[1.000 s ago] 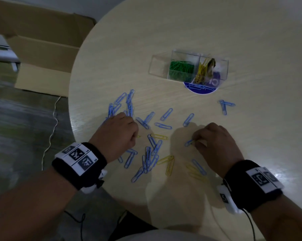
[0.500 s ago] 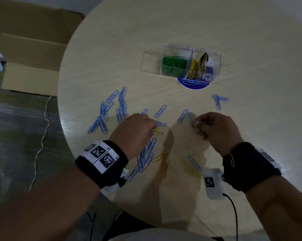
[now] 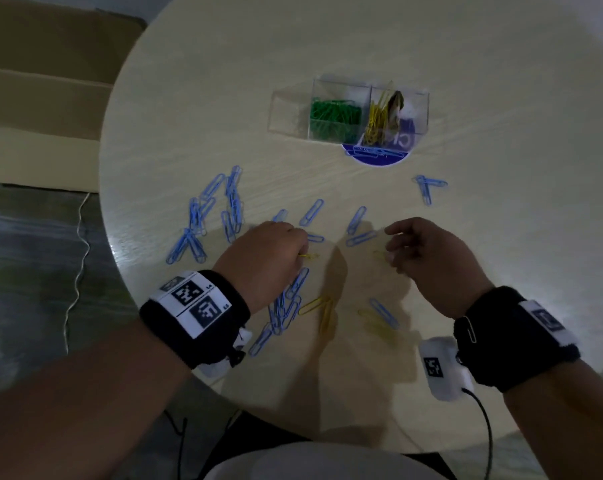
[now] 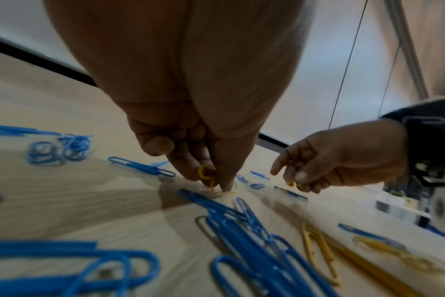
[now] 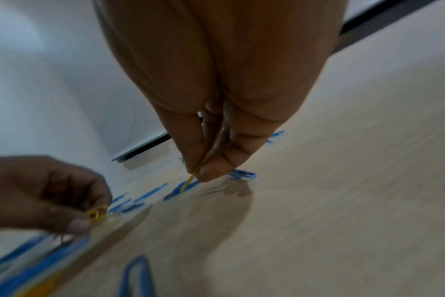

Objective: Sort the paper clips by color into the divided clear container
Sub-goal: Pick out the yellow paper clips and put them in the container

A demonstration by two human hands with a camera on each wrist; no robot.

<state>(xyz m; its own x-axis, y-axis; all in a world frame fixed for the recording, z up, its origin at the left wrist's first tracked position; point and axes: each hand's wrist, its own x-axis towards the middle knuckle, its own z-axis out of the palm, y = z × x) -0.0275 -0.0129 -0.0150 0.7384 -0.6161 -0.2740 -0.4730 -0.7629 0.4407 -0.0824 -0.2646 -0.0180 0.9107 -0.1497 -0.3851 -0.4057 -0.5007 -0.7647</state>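
Your left hand point(image 3: 265, 258) pinches yellow clips point(image 4: 206, 176) at its fingertips, low over the desk point(image 3: 501, 237). Your right hand point(image 3: 428, 261) pinches one yellow clip point(image 5: 191, 179) between thumb and finger, raised just above the desk. Loose blue clips point(image 3: 203, 220) and more yellow ones point(image 3: 322, 311) lie scattered around both hands. The clear container point(image 3: 348, 112) stands beyond them, holding green clips point(image 3: 333, 117) in its middle compartment and yellow in its right.

In the head view the left hand point(image 3: 265, 261) covers most of the thin yellow wire paper clip point(image 3: 308, 256) in its grip. The small dark object point(image 3: 395, 105) in the clear plastic divided container point(image 3: 293, 112) is unreadable. Blue clips blur in the right wrist view.
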